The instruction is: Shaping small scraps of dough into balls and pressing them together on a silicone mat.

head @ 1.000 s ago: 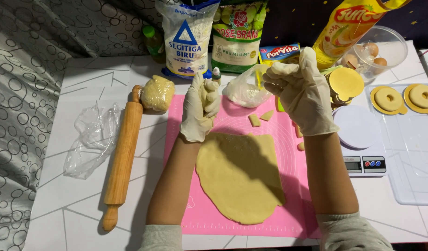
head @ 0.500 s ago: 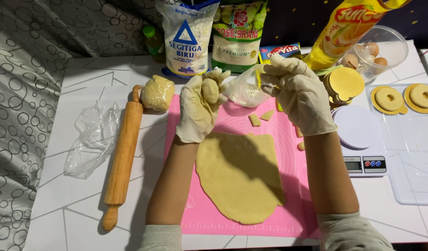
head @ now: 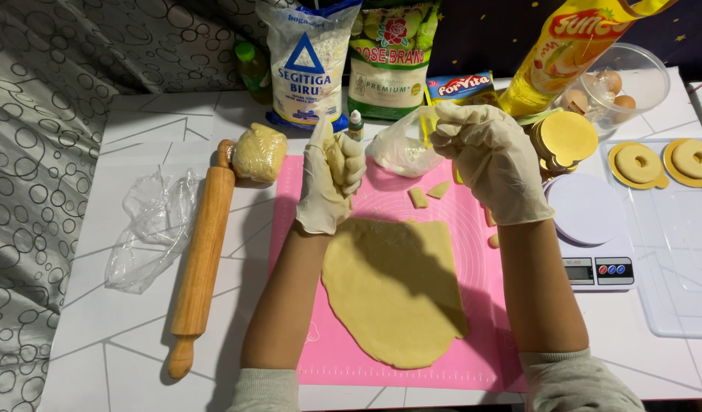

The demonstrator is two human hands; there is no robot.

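- The gloved left hand (head: 330, 179) is closing its fingers around a small lump of dough (head: 337, 159), raised above the pink mat (head: 290, 183).
- The gloved right hand (head: 492, 160) is curling near a clear plastic bag (head: 400, 149); whether it is pinching anything, I cannot tell.
- The rolled dough sheet (head: 393, 294) is lying flat on the mat.
- Step in hand looks like gathering dough scraps; combining them is calling for firm pressing.

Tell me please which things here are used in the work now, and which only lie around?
In use:
left hand, closed on a dough lump
right hand, fingers pinched together
flat dough sheet
pink mat

Lying about:
rolling pin
wrapped dough ball
crumpled plastic wrap
kitchen scale
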